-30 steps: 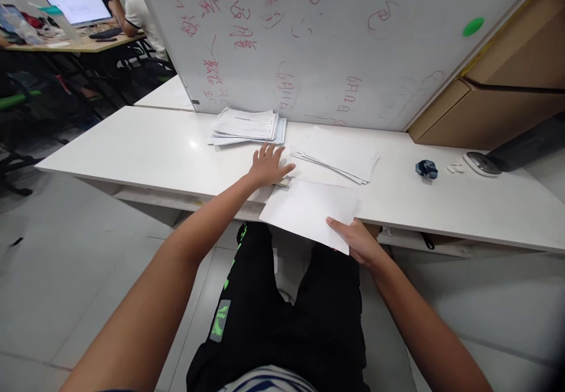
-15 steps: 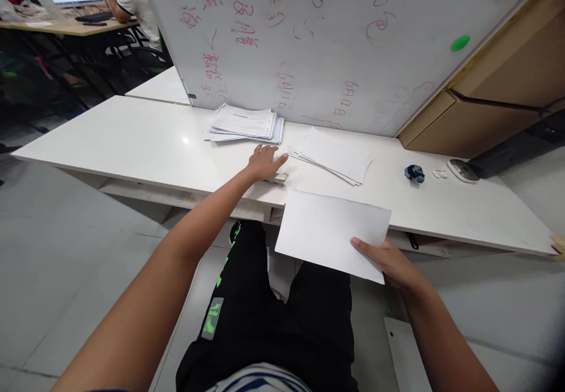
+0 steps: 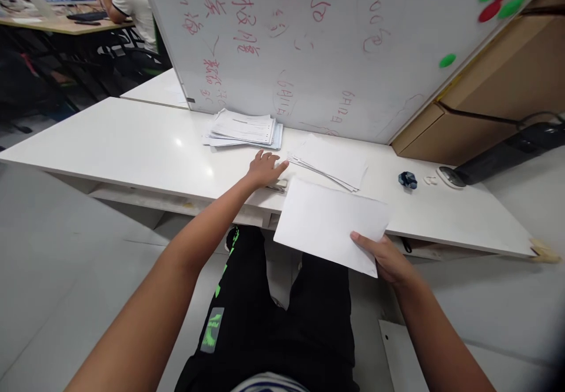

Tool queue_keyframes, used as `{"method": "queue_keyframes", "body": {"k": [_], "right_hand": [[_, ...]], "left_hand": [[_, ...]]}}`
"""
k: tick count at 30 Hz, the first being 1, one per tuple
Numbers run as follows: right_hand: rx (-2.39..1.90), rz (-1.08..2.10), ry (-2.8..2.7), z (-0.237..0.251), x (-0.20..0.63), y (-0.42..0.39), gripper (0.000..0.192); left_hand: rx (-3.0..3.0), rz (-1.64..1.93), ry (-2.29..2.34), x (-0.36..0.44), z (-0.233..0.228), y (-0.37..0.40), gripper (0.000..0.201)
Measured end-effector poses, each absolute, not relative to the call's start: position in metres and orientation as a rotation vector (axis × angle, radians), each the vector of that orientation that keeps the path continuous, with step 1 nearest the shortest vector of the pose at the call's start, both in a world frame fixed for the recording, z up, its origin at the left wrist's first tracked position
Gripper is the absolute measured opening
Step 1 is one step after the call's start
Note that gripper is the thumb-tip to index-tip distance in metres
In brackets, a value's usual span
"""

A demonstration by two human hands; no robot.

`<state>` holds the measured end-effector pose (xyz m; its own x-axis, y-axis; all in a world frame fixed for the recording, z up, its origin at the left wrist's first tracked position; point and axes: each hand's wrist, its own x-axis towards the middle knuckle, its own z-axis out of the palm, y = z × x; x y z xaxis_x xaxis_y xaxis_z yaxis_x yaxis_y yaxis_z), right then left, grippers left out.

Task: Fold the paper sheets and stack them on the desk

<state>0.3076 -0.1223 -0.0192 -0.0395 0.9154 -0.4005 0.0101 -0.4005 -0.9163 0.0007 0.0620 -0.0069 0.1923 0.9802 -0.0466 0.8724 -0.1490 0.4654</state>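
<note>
The right hand [image 3: 388, 258] pinches a blank white sheet [image 3: 330, 225] by its near corner, over the tabletop [image 3: 132, 145] edge. The left hand [image 3: 263, 169] rests curled on a stapler [image 3: 278, 186], just left of the sheet.

Whiteboard [image 3: 309, 45] is covered in red handwriting, mostly Chinese characters I can't make out. Only bits I can read are "500" near the top right and something like "6月11日" lower down. Printed sheets [image 3: 242, 128] too small.
</note>
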Motion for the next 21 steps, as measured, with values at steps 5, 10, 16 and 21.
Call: {"method": "queue_keyframes", "body": {"k": [5, 10, 16, 21], "right_hand": [[-1.417, 1.271, -1.048, 0.003, 0.28, -0.076, 0.059], [-1.257, 1.084, -1.075, 0.038, 0.229, 0.023, 0.055], [-1.188, 1.148, -1.192, 0.055, 0.134, 0.149, 0.047], [-1.483, 1.134, -1.236, 0.03, 0.071, 0.211, 0.043]], "left_hand": [[2.096, 0.433, 1.728, -0.001, -0.011, 0.063, 0.065], [2.144, 0.455, 1.715, -0.002, -0.012, 0.06, 0.06], [2.11, 0.516, 1.681, -0.002, -0.016, 0.059, 0.066], [2.118, 0.554, 1.666, -0.002, -0.016, 0.058, 0.062]]}}
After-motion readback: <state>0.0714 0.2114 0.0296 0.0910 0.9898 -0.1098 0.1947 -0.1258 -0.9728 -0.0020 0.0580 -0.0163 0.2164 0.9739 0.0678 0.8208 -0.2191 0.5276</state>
